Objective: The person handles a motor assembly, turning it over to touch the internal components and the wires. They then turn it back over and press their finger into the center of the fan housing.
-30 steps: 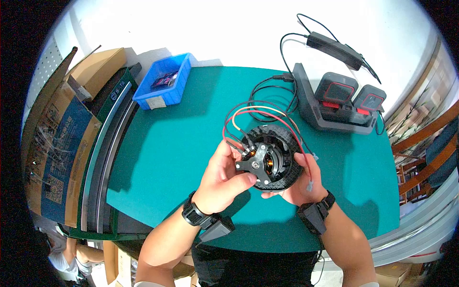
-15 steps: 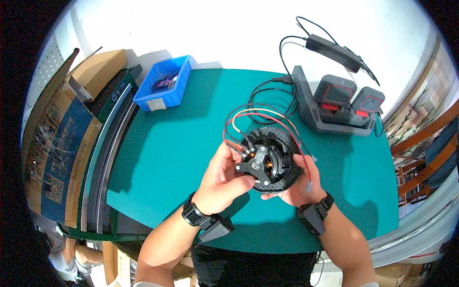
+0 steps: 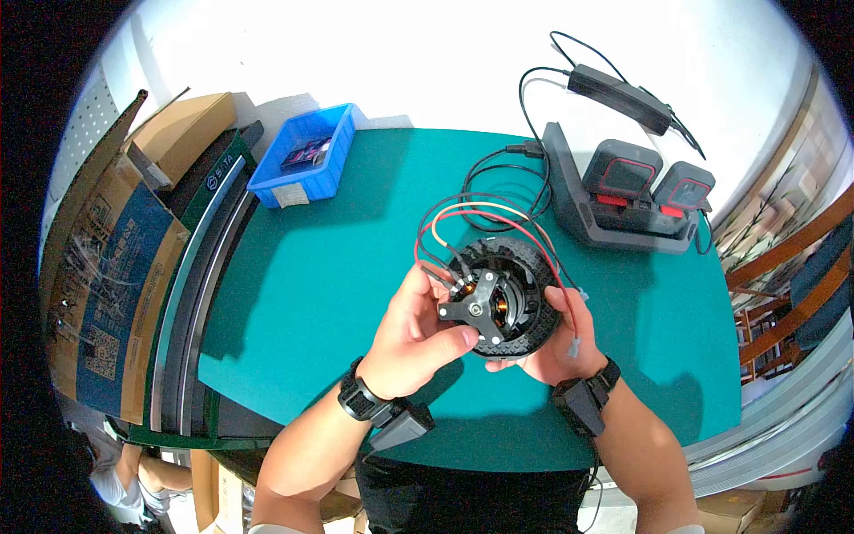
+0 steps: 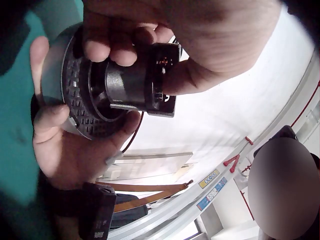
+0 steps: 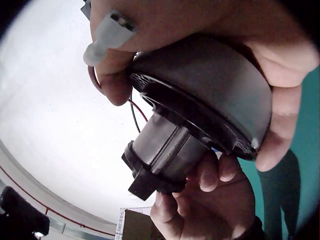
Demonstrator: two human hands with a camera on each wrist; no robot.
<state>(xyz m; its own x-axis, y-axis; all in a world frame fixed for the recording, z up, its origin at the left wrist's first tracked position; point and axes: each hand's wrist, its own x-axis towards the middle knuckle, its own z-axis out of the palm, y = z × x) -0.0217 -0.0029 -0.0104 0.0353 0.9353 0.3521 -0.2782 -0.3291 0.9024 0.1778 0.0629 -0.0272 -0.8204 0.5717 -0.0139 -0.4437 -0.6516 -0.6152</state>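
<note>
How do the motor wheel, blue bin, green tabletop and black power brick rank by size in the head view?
1. Green tabletop
2. Motor wheel and blue bin: unranked; they look close, and the wheel, in the hands, may be nearer the camera
3. Black power brick

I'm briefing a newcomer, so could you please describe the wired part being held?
Above the green tabletop, the left hand and right hand hold a round black part. A three-armed bracket crosses its front, and looping red, yellow and dark wires set it apart from the grey, red-trimmed case beyond.
</note>
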